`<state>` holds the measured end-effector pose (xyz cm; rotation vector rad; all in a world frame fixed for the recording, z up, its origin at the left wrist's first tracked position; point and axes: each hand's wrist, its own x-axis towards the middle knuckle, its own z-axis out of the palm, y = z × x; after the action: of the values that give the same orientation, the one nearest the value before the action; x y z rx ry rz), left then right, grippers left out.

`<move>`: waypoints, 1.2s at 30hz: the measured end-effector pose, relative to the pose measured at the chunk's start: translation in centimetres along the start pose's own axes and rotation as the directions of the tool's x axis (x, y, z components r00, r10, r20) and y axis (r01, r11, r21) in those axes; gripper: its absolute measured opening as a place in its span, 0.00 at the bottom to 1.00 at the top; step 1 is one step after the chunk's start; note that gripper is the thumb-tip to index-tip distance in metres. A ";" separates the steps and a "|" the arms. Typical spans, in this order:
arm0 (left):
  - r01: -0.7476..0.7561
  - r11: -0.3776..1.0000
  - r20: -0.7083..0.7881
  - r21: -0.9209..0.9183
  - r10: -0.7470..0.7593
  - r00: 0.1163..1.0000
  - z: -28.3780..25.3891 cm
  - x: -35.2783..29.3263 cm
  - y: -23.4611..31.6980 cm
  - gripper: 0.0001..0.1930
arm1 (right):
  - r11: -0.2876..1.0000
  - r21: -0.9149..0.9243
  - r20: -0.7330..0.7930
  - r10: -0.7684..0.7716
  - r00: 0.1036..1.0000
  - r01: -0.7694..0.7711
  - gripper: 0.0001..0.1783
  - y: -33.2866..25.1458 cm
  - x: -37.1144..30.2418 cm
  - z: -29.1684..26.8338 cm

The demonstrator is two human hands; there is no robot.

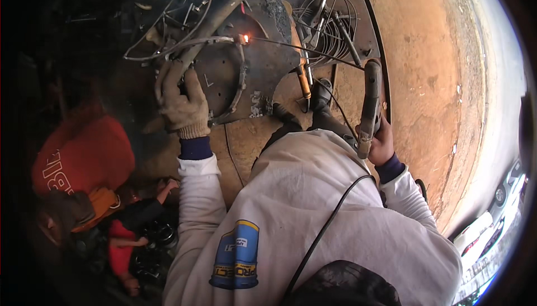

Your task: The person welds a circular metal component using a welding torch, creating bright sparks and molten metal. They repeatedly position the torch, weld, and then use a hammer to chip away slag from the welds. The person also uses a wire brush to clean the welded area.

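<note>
My right hand [384,145] grips long dark welding holder [371,96]; left hand [188,103] curls round stiff-looking grey metal pipe [220,22], best held seven o'clock from orange glow [245,38].

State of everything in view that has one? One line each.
Left grip: gloved, at metal tube's lower end; closure unclear
Right grip: bare, closed on welding handle
Rod: extending from welding handle, far end at glowing spot
Glowing spot: bright orange
Wire: loosely coiled
Cable: draped over shirt
</note>
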<state>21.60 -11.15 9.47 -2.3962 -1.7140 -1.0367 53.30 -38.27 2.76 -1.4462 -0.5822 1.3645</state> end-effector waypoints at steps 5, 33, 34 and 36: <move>0.007 1.000 0.013 0.020 -0.007 1.000 -0.1 0.2 0.6 0.13 | 0.999 0.009 -0.017 0.054 0.998 -0.054 0.33 -0.6 0.1 0.6; -0.031 0.998 0.002 -0.050 0.031 1.000 0.2 0.1 -0.4 0.11 | 0.993 0.089 -0.095 -0.064 0.993 0.072 0.18 -0.1 0.6 1.3; -0.031 1.000 0.028 0.003 0.031 0.999 -0.1 0.2 -0.2 0.11 | 0.996 0.037 -0.104 -0.074 0.992 0.078 0.22 -0.3 0.7 1.2; -0.030 0.999 0.019 -0.038 0.031 0.999 0.2 0.1 -0.5 0.11 | 0.997 0.043 -0.132 -0.053 0.990 0.059 0.23 -0.4 0.7 1.5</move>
<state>21.28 -10.79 9.22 -2.4554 -1.6737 -1.0551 52.21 -37.00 3.00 -1.4582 -0.4991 1.2218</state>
